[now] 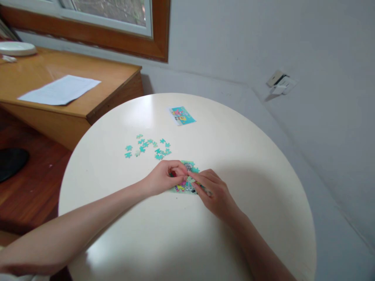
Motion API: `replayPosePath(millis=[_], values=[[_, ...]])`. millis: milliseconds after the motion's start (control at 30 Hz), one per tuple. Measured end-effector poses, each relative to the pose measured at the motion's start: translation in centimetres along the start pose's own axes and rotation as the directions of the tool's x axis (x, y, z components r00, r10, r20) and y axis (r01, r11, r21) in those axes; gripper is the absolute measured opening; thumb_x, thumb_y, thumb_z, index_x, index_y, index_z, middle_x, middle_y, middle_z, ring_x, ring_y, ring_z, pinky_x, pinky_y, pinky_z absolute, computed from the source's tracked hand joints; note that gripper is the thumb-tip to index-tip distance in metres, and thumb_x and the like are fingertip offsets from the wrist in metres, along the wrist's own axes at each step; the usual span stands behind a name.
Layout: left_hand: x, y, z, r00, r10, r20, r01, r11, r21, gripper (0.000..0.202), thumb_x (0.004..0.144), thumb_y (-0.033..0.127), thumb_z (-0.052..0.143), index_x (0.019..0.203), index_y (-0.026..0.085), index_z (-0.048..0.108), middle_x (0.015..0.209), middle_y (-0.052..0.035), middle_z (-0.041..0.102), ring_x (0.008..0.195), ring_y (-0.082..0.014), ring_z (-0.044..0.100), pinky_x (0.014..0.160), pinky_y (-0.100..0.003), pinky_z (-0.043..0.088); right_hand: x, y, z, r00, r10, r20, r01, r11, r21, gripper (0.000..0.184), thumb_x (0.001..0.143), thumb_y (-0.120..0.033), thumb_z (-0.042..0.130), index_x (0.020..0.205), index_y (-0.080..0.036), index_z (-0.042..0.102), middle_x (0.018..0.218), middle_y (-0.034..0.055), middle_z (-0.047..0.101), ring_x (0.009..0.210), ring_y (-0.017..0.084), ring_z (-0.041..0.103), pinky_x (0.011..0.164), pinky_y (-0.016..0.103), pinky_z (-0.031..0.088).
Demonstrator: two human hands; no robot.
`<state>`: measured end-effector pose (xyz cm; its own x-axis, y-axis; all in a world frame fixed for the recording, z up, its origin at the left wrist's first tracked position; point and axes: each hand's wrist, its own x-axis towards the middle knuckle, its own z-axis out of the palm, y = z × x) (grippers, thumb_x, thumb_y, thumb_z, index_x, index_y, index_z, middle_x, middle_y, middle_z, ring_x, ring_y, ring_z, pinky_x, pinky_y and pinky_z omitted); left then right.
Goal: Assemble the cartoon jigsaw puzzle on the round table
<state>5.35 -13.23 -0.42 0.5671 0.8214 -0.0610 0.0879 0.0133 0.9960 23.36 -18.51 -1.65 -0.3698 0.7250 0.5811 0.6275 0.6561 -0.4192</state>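
The round white counter (175, 234) carries loose pieces (142, 149), a card (182, 116) beyond them, and a partly joined puzzle (189, 186) nearer.

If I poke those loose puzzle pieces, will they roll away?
The loose puzzle pieces probably won't roll, since they look flat. They'd likely slide easily, because the table looks smooth and shiny. They're probably light too, being so small.

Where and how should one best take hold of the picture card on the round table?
I would pinch the picture card by its near right corner, coming with the right hand from the near right. It appears to lie flat, so that corner may need lifting first. The loose puzzle pieces lie to its near left, so that approach looks more awkward.
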Motion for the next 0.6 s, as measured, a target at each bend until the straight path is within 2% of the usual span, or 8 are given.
replayPosePath(millis=[333,600], values=[[0.03,-0.33,0.0,1.0,0.003,0.009,-0.003,0.999,-0.032,0.015,0.064,0.022,0.066,0.069,0.014,0.055,0.053,0.0034,0.059,0.049,-0.0073,0.049,0.052,-0.019,0.038,0.27,-0.11,-0.08,1.0,-0.006,-0.013,0.006,1.0,-0.027,0.02,0.081,-0.013,0.057,0.099,-0.02,0.061,0.078,0.0039,0.065,0.073,0.016,0.058,0.068,0.031,0.048],[-0.07,-0.14,-0.01,1.0,0.013,0.002,-0.013,1.0,0.006,0.012,0.066,0.022,0.063,0.069,0.014,0.055,0.053,0.0031,0.058,0.051,-0.0075,0.05,0.053,-0.019,0.039,0.32,-0.3,-0.29,0.998,0.043,-0.034,-0.044,0.999,-0.028,0.009,0.081,-0.015,0.057,0.086,-0.022,0.061,0.074,0.0027,0.067,0.07,0.015,0.06,0.067,0.029,0.048]])
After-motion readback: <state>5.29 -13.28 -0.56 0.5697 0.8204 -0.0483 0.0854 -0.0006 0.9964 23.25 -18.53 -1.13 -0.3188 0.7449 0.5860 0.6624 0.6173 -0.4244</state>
